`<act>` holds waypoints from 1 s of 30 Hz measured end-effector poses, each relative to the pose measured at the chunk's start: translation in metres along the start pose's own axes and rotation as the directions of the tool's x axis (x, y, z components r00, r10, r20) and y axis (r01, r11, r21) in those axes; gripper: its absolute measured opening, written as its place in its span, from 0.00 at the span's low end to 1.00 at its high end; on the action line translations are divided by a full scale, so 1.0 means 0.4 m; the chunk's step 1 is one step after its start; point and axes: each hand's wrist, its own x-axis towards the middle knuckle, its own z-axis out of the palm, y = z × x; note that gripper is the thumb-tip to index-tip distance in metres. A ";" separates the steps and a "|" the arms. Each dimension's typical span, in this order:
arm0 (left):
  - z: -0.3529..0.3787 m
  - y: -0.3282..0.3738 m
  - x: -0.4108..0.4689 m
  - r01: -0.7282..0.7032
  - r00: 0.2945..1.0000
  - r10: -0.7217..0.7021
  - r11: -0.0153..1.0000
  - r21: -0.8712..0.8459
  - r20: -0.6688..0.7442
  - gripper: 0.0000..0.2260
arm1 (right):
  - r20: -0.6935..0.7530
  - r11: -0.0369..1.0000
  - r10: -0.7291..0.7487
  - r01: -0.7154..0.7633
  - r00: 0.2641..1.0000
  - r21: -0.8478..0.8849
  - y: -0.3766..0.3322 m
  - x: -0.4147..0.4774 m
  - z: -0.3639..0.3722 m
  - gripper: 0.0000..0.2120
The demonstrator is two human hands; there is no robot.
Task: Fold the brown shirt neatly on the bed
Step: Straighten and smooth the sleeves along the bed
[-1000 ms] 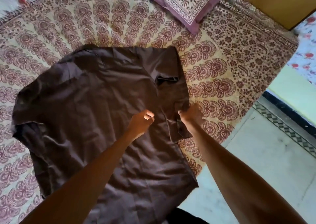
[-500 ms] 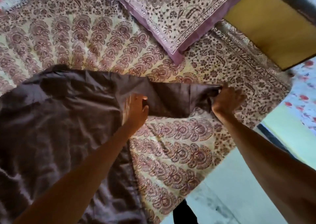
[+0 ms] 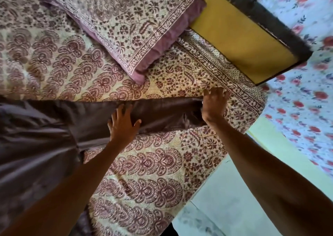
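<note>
The brown shirt [image 3: 39,138] lies on the patterned bed cover [image 3: 147,172], its body bunched at the left. One sleeve [image 3: 162,111] stretches out flat to the right. My left hand [image 3: 122,124] presses flat on the middle of that sleeve, fingers spread. My right hand [image 3: 214,104] rests palm down on the sleeve's end, fingers straight and reaching onto the bed cover; the sleeve's cuff is hidden under it.
A pillow [image 3: 126,23] with a purple border lies just beyond the sleeve. The yellow headboard [image 3: 239,39] with its dark frame stands at the upper right. The bed's edge drops to a pale floor [image 3: 225,199] at the lower right.
The sleeve was folded on the shirt; my right hand pulled it out to the right and laid it flat. My left hand moved onto the sleeve and opened. The view shifted right.
</note>
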 end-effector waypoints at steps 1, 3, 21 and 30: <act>0.007 0.003 -0.002 0.006 1.000 -0.006 1.000 -0.010 -0.007 0.31 | -0.005 0.999 0.033 -0.033 0.999 0.034 -0.001 -0.002 0.010 0.19; 0.011 0.004 -0.005 -0.007 0.999 0.006 1.000 -0.010 -0.047 0.29 | 0.021 0.995 0.081 -0.082 0.996 0.063 -0.002 -0.009 0.030 0.23; -0.043 -0.028 0.119 -0.233 0.963 0.207 0.962 -0.145 -0.175 0.19 | -0.060 0.996 0.083 -0.084 0.995 -0.012 -0.009 0.014 0.007 0.21; 0.033 -0.141 -0.050 0.062 0.992 -0.061 0.998 0.003 -0.107 0.33 | 0.204 0.937 -0.102 0.025 0.974 0.348 -0.190 -0.191 0.137 0.35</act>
